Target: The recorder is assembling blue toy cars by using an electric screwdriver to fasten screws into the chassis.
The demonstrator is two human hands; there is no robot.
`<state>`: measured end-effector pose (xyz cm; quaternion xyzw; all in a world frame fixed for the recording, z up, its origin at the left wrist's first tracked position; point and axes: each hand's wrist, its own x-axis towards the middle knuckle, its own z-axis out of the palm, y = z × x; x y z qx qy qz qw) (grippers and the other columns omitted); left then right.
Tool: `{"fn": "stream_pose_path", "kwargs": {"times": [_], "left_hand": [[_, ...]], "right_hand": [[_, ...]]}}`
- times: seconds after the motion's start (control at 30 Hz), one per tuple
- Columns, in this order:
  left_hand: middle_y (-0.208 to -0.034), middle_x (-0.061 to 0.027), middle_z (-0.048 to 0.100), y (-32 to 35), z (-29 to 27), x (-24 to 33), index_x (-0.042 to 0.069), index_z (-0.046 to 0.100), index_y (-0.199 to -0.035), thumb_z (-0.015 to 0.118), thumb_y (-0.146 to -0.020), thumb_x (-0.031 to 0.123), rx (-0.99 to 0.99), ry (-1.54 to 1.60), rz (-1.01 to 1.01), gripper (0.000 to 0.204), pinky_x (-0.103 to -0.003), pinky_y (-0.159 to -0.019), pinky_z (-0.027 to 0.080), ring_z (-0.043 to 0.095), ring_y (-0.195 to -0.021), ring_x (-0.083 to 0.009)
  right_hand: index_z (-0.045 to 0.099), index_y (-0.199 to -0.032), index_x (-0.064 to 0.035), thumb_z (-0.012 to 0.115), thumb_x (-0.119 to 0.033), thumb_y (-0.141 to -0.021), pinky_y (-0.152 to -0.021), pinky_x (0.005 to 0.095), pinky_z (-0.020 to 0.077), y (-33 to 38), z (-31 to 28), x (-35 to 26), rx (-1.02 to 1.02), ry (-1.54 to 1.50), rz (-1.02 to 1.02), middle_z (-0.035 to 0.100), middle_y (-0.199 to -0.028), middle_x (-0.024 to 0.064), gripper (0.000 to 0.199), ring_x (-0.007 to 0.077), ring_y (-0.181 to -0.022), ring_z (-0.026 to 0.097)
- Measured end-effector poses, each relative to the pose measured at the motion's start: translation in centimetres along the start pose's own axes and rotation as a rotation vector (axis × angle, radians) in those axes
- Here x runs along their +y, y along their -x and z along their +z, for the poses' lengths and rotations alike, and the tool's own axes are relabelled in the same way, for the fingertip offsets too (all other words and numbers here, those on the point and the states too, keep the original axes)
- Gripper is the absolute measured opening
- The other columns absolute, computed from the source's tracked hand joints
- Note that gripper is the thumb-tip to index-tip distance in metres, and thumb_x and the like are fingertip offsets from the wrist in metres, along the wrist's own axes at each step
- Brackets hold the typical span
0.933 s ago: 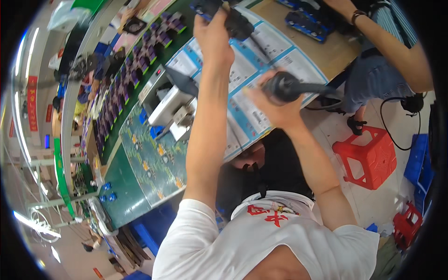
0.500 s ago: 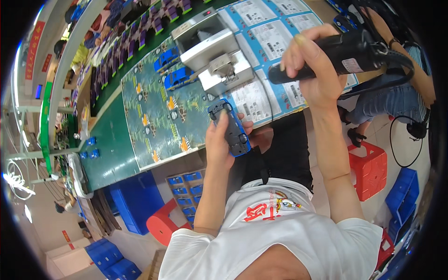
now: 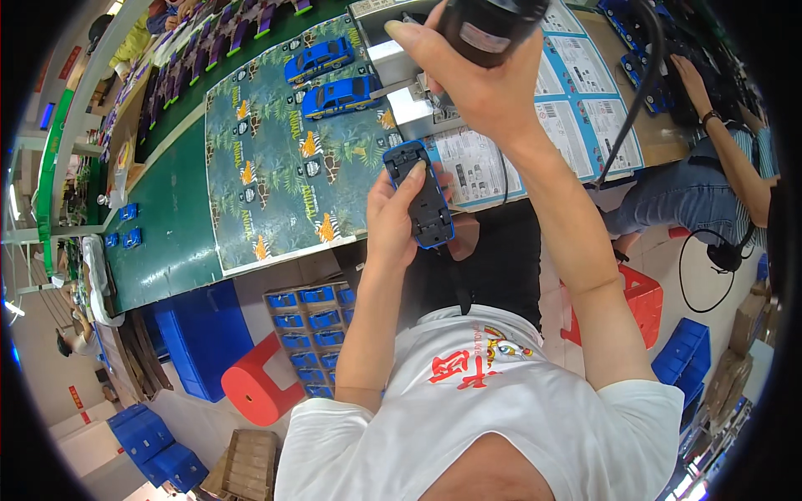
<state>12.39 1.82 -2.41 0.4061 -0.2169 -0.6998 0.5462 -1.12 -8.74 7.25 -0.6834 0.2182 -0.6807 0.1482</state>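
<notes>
My left hand [image 3: 389, 219] is closed around a blue toy car [image 3: 432, 209], turned over so its black underside and wheels face up, with the thumb pressed on the base. My right hand [image 3: 493, 93] grips a thick black corded electric screwdriver [image 3: 489, 29] over a metal screw feeder [image 3: 409, 108]. The tool's tip is hidden behind the hand. Two more blue toy cars [image 3: 319, 60] stand on the printed sheet left of the feeder.
Printed sheets [image 3: 276, 184] cover part of the green bench [image 3: 167, 259]. A co-worker's arm [image 3: 735, 150] and more blue cars are at the right. Below stand a red stool [image 3: 261, 380], blue crates [image 3: 205, 342] and a box of blue cars [image 3: 313, 341].
My right hand has moved left with the screwdriver, from above the printed sheets to the metal feeder. The toy car stays upside down in my left hand. The whole view has shifted somewhat.
</notes>
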Motion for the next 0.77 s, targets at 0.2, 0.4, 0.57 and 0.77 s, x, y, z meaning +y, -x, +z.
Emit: {"fn": "stream_pose_path", "kwargs": {"times": [0.2, 0.4, 0.57, 0.77], "left_hand": [[-0.099, -0.0119, 0.069, -1.2, -1.5, -0.4, 0.002, 0.057, -0.114, 0.066, -0.095, 0.015, -0.009, -0.034, 0.028, 0.025, -0.035, -0.071, 0.061, 0.071, -0.086, -0.0201], [-0.1, -0.0138, 0.069, -1.2, -1.2, 0.0, 0.001, 0.057, -0.117, 0.064, -0.098, 0.017, -0.033, -0.092, 0.025, 0.026, -0.037, -0.075, 0.062, 0.072, -0.088, -0.0231], [-0.097, -0.0127, 0.069, -1.2, -1.5, -0.3, 0.002, 0.056, -0.118, 0.065, -0.097, 0.018, -0.04, -0.109, 0.037, 0.028, -0.034, -0.069, 0.062, 0.072, -0.082, -0.0203], [-0.088, -0.0072, 0.068, -1.1, -1.4, -0.7, 0.005, 0.059, -0.106, 0.068, -0.096, 0.019, -0.019, -0.078, 0.055, 0.019, -0.029, -0.055, 0.058, 0.068, -0.072, -0.0132]], "right_hand": [[0.065, -0.07, -0.001, 0.076, -0.008, -0.086, -0.039, 0.0252, 0.0372, -2.0, 0.6, -2.8, 0.024, -0.253, 0.538, 0.058, -0.053, 0.0007, 0.02, 0.0091, -0.04, 0.051], [0.054, -0.092, -0.0027, 0.057, -0.014, -0.093, -0.056, 0.0352, 0.0474, 0.4, -1.3, -4.3, 0.025, -0.581, 0.482, 0.051, -0.063, 0.0069, 0.012, 0.0173, -0.051, 0.051], [0.067, -0.088, 0.0009, 0.074, -0.011, -0.086, -0.05, 0.0223, 0.0454, 1.8, 0.5, -4.2, 0.065, -0.621, 0.402, 0.06, -0.063, 0.0033, 0.014, 0.0088, -0.051, 0.056], [0.067, -0.092, 0.0007, 0.074, -0.011, -0.086, -0.05, 0.0225, 0.0471, 2.7, 1.2, -3.7, 0.034, -0.575, 0.432, 0.062, -0.065, 0.0038, 0.015, 0.0095, -0.051, 0.058]]}}
